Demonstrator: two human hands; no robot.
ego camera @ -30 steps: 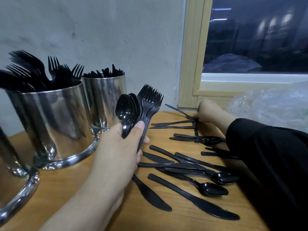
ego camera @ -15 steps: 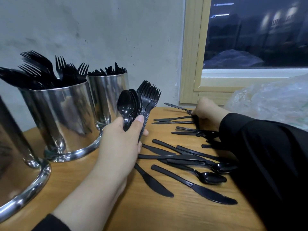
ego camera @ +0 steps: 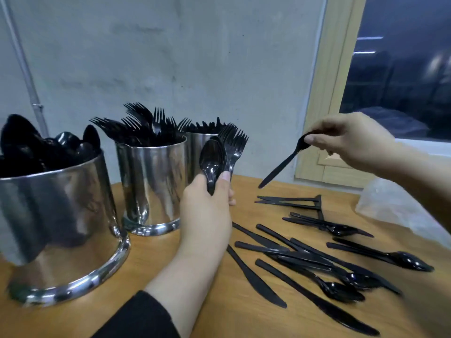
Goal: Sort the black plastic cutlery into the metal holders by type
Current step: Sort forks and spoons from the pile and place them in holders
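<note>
Left hand upright above desk, grip closed round a bunch of spoons and forks, heads up. Right hand raised over the desk, pinching one spoon by its bowl; handle slants down-left, clear of the wood. Three metal holders at left: nearest holder full of spoons, middle holder full of forks, far holder partly hidden behind the held bunch, contents unclear. Loose knives and spoons scattered on desk at right. Clear plastic bag at right edge.
</note>
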